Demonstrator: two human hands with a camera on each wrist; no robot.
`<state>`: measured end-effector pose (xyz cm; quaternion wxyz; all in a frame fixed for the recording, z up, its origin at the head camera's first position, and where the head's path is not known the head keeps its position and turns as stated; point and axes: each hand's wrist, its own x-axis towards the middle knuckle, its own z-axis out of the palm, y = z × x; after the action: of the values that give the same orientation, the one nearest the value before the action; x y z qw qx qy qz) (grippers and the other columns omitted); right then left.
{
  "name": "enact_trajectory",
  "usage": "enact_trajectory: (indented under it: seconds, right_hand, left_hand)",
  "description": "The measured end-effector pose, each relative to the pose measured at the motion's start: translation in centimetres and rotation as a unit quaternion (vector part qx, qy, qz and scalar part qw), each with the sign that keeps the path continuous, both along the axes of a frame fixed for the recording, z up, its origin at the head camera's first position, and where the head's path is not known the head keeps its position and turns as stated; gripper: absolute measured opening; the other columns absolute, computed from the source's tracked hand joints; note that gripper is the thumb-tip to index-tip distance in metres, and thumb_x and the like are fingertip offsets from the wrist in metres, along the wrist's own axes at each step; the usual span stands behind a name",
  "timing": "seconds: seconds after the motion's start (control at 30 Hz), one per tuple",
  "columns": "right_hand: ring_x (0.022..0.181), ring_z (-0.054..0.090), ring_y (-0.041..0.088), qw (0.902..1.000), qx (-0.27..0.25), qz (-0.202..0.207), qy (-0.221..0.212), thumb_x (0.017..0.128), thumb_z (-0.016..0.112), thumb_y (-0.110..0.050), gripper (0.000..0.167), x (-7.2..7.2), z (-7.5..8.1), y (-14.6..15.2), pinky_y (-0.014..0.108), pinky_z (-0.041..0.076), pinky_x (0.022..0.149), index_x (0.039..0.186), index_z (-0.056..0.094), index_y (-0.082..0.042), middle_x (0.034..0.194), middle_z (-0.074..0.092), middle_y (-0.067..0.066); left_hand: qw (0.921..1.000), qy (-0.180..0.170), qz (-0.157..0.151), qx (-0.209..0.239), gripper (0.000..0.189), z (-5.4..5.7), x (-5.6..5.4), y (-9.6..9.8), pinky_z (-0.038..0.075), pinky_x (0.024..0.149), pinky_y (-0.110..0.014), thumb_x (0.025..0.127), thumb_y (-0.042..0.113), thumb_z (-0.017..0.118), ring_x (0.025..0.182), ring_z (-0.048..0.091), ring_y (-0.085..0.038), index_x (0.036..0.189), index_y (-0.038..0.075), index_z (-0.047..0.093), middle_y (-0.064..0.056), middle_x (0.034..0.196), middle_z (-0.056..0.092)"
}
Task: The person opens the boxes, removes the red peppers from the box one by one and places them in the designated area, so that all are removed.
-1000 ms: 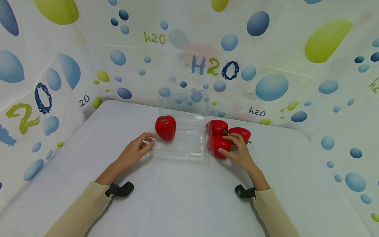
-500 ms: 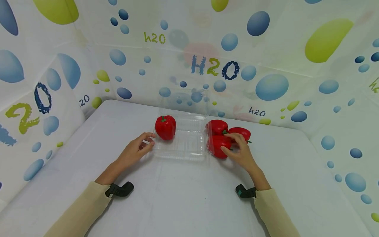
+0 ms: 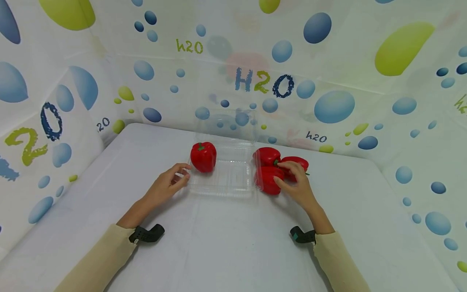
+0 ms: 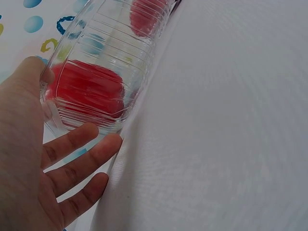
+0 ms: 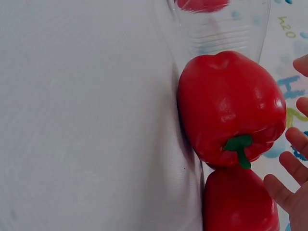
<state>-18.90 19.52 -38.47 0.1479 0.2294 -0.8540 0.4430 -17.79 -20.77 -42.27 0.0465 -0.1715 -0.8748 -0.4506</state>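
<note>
A clear hinged plastic container (image 3: 233,172) stands on the table with its lid up at the back. One red bell pepper (image 3: 203,157) sits upright at its left end, stem on top. My left hand (image 3: 170,179) rests at the container's left side; in the left wrist view its thumb is by the rim and its fingers are spread by the wall. My right hand (image 3: 297,184) hovers with parted fingers over the front red bell pepper (image 5: 228,106), just right of the container. Two more lie behind it, a left one (image 3: 266,156) and a right one (image 3: 297,162).
A white cloth covers the table (image 3: 226,243). Behind it hangs a white backdrop (image 3: 350,52) printed with blue and green drops and H2O lettering. Each wrist carries a black camera mount, the left mount (image 3: 147,234) and the right mount (image 3: 302,235).
My right hand has drawn back slightly to the right, its thumb moving off the front bell pepper's face toward its right side. My left hand, the container and the peppers stay in place.
</note>
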Motion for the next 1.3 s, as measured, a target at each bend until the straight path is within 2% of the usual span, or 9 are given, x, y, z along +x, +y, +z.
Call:
enact_trajectory:
  seconds: [0.1,0.23,0.33,0.57,0.8,1.07,1.17,1.3]
  right_hand:
    - [0.128,0.041,0.030,1.0000,-0.004,0.001,-0.005,0.080,0.075,-0.001,0.052,-0.7,-0.9,0.4,0.040,0.050,0.094,0.128,0.057,-0.001,0.134,0.049,0.023]
    - [0.129,0.039,0.026,0.9997,-0.019,0.018,0.001,0.080,0.075,-0.002,0.050,-0.8,-1.1,0.5,0.060,0.049,0.089,0.127,0.058,-0.005,0.134,0.049,0.022]
    - [0.128,0.040,0.024,0.9994,-0.020,0.025,0.011,0.080,0.075,-0.004,0.049,-0.8,-1.0,0.4,0.063,0.048,0.088,0.126,0.058,-0.005,0.133,0.050,0.022]
    - [0.126,0.041,0.024,0.9991,-0.010,0.031,0.027,0.079,0.075,-0.002,0.048,-0.7,-0.8,0.0,0.058,0.051,0.087,0.125,0.059,-0.005,0.131,0.052,0.019]
    - [0.127,0.040,0.028,0.9994,-0.017,0.032,0.000,0.079,0.075,-0.001,0.049,-0.3,-0.6,-0.7,0.057,0.051,0.087,0.125,0.059,-0.004,0.133,0.049,0.022]
    - [0.126,0.039,0.043,0.9995,-0.011,0.027,-0.013,0.080,0.070,0.007,0.044,1.4,1.1,-2.5,0.064,0.047,0.088,0.122,0.057,0.007,0.132,0.047,0.031]
    - [0.127,0.040,0.042,0.9995,-0.010,0.025,-0.017,0.079,0.071,0.008,0.044,1.7,1.4,-3.0,0.063,0.047,0.089,0.121,0.058,0.007,0.131,0.048,0.030]
    - [0.128,0.041,0.036,0.9993,-0.013,0.032,-0.011,0.079,0.073,0.003,0.044,1.0,0.6,-3.2,0.059,0.049,0.090,0.121,0.061,0.002,0.131,0.051,0.023]
  left_hand:
    - [1.0000,-0.001,0.000,0.001,0.035,0.0,0.0,0.0,0.054,0.070,-0.028,0.098,0.016,0.057,0.085,0.065,-0.024,0.131,0.007,0.051,-0.016,0.112,0.062]
    - [1.0000,-0.002,-0.002,-0.001,0.035,0.0,0.0,0.0,0.054,0.070,-0.028,0.099,0.018,0.056,0.086,0.065,-0.023,0.132,0.008,0.051,-0.016,0.113,0.062]
    - [1.0000,-0.003,0.000,-0.003,0.035,0.0,0.0,0.0,0.054,0.070,-0.029,0.099,0.019,0.056,0.086,0.065,-0.024,0.132,0.009,0.051,-0.016,0.113,0.062]
    - [1.0000,0.001,0.001,-0.003,0.034,-0.1,-0.1,-0.1,0.054,0.069,-0.026,0.098,0.018,0.057,0.085,0.065,-0.024,0.131,0.009,0.051,-0.016,0.112,0.062]
    - [1.0000,0.002,0.001,0.000,0.035,-0.2,-0.1,0.0,0.054,0.069,-0.025,0.098,0.016,0.057,0.084,0.065,-0.023,0.131,0.008,0.051,-0.016,0.112,0.062]
    - [1.0000,-0.002,0.000,0.003,0.034,-0.3,-0.1,-0.1,0.053,0.070,-0.024,0.098,0.015,0.057,0.085,0.065,-0.023,0.131,0.007,0.051,-0.017,0.113,0.062]
    - [1.0000,-0.005,-0.001,0.001,0.035,-0.3,-0.1,-0.1,0.053,0.071,-0.025,0.098,0.016,0.057,0.086,0.065,-0.023,0.131,0.008,0.050,-0.017,0.114,0.062]
    - [1.0000,-0.008,0.003,-0.002,0.035,-0.2,-0.1,-0.1,0.053,0.072,-0.026,0.098,0.017,0.057,0.086,0.065,-0.023,0.132,0.009,0.050,-0.017,0.114,0.062]
